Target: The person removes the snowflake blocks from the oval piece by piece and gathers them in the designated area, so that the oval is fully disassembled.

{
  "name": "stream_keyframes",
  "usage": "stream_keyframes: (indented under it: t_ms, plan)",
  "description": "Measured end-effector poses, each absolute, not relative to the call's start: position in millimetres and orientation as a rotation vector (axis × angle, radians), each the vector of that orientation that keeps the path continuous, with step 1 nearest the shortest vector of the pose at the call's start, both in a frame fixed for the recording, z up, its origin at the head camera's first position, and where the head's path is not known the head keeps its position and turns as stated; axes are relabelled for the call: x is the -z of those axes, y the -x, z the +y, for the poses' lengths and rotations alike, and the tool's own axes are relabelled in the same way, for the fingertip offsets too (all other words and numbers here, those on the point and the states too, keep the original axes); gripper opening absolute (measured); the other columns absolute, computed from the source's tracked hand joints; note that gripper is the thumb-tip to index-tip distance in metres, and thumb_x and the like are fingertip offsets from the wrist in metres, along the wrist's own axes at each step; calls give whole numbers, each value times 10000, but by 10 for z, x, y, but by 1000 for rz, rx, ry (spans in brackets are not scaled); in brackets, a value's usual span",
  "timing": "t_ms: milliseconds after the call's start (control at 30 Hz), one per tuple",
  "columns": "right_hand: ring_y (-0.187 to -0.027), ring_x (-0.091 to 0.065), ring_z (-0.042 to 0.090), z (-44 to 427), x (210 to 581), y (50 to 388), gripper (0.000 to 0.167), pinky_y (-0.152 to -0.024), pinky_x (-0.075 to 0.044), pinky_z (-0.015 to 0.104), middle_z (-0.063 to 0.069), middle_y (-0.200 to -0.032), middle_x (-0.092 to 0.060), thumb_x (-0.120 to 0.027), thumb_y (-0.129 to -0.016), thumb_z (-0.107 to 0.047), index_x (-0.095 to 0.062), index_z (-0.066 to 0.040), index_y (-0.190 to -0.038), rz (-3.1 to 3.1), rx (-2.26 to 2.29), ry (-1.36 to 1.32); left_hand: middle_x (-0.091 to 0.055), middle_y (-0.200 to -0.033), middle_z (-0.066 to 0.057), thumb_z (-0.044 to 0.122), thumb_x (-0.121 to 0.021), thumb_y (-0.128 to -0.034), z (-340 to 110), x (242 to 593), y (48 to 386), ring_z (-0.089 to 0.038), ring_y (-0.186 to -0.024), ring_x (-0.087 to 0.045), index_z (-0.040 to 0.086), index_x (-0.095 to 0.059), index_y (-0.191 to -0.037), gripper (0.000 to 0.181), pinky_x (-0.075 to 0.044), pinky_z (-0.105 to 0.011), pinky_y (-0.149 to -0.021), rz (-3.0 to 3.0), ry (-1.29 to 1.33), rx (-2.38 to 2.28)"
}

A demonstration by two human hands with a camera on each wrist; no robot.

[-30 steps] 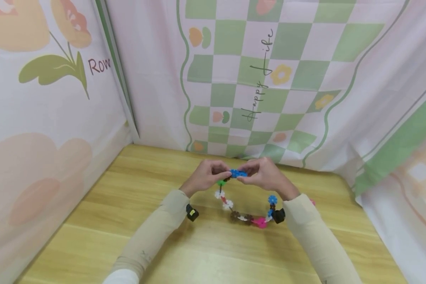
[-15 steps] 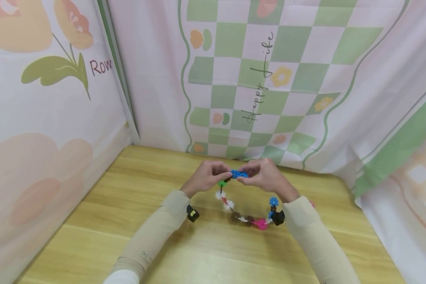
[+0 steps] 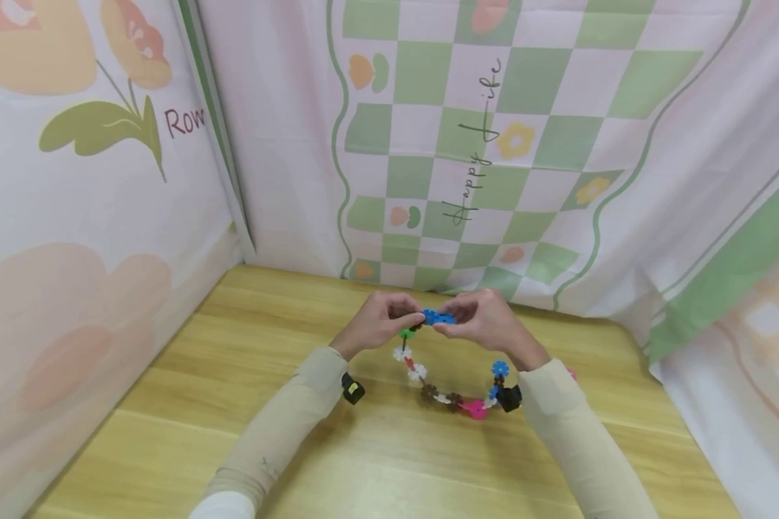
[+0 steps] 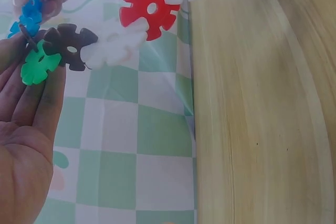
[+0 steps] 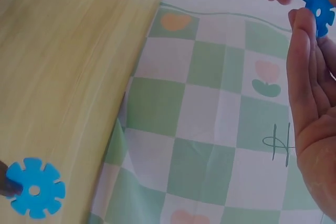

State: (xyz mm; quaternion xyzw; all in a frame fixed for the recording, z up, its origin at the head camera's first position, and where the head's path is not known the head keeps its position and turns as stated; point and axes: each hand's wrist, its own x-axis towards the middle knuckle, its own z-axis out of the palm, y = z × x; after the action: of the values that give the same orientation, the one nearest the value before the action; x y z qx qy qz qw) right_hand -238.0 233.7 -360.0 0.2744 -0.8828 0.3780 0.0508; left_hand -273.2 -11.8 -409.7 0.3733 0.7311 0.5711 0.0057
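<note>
In the head view, my left hand (image 3: 379,324) and right hand (image 3: 483,321) meet over the table. Between their fingertips are two blue plastic snowflake discs (image 3: 436,317), touching at their slotted edges; whether they are fully interlocked I cannot tell. My right hand pinches the outer blue disc (image 5: 320,11) between thumb and fingers. The left fingers grip the end of a linked chain, where a brown disc (image 4: 71,47) and a green disc (image 4: 40,64) show. From there the chain runs through white, red (image 4: 151,7), brown and pink discs (image 3: 476,409) to a blue end disc (image 3: 500,368).
Wood-grain table (image 3: 169,404) lies beneath, with a checked curtain (image 3: 467,144) behind and a printed cloth wall (image 3: 104,216) at left. A pink piece (image 3: 572,373) peeks out beside the right sleeve. Black wrist cameras (image 3: 353,389) sit under both wrists.
Almost nothing differs. Both hands keep their hold on the blue discs, and the hanging chain sways very slightly.
</note>
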Motion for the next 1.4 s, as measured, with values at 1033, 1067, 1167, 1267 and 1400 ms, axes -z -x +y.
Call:
stream_keyframes:
  t_ms: [1033,1067,1167,1267,1400]
  plan:
    - [-899,-712,136,3785,3771,2035,214,-785,-586,271,-22,-971,-740,-866,-896,-286,-810,-164,-1062,-2804,-653,-551,-783,-1053,-230,121,-712,-1019,-419,4186,2806,-141,-835,-754,32,-762,-1111,137,-638,-256,-758,2201,-994,-1852]
    - [-904,-707,149,3835,3810,2015,225,-774,-579,282,-30,-977,-737,-862,-899,-307,-805,-170,-1068,-2829,-622,-542,-779,-1058,-240,119,-711,-1019,-418,4187,2811,-137,-837,-755,29,-760,-1113,139,-640,-258,-762,2192,-993,-1855]
    - [-900,-701,145,3964,3943,1956,228,-741,-570,279,-43,-971,-741,-866,-894,-318,-797,-174,-1057,-2859,-598,-535,-769,-1073,-270,112,-710,-1019,-413,4184,2811,-170,-850,-764,16,-754,-1122,148,-643,-262,-766,2174,-998,-1862]
    - [-862,-699,108,4067,4084,1913,216,-724,-594,272,-48,-954,-760,-894,-863,-275,-800,-166,-1024,-2827,-587,-595,-760,-1088,-292,110,-708,-1019,-407,4170,2797,-308,-897,-773,7,-750,-1135,160,-639,-252,-767,2166,-996,-1862]
    - [-833,-694,60,4169,4236,1856,248,-729,-618,284,-75,-946,-751,-926,-812,-243,-808,-157,-1013,-2794,-569,-646,-755,-1105,-300,107,-706,-1020,-406,4144,2771,-361,-929,-764,0,-746,-1144,169,-634,-238,-773,2177,-984,-1850]
